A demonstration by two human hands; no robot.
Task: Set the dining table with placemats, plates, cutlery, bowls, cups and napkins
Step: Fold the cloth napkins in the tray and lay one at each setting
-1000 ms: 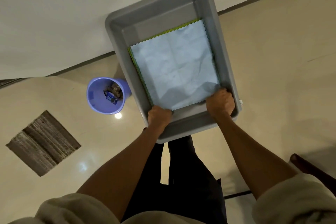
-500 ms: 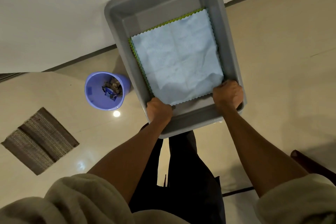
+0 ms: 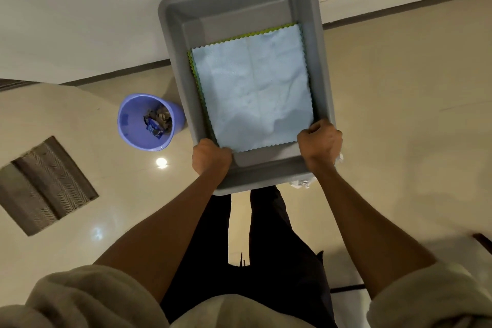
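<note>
From the head view, the left hand (image 3: pixel 211 158) and right hand (image 3: pixel 319 141) are both clenched on the near rim of a grey rectangular plastic tub (image 3: pixel 173 61), probably to carry it level. In it lies a pale blue zigzag-edged cloth napkin (image 3: pixel 253 88) over a green one (image 3: pixel 195 72). A lilac plastic bin (image 3: pixel 127 125) stands at nine o'clock; the fingertips, the white crumple at five o'clock and any dining table are hidden or unclear.

Tub (image 3: pixel 175 66), centre of frame: plain grey all over. Top cloth (image 3: pixel 253 88) in it: pale blue, zigzag-cut edge. Cloth beneath (image 3: pixel 255 34): lime green, same zigzag edge, showing along upper and left borders only. Bin (image 3: pixel 133 125), left of centre: lilac-purple; contents brownish with one blue wrapper. Mat (image 3: pixel 45 186), lower left: dark brown and grey herringbone stripes. Floor (image 3: pixel 399 114): glossy cream-beige. Wall (image 3: pixel 80 8), upper left: off-white, dark skirting line. Sleeves (image 3: pixel 87 301), bottom: beige. Trousers (image 3: pixel 279 261): black.
</note>
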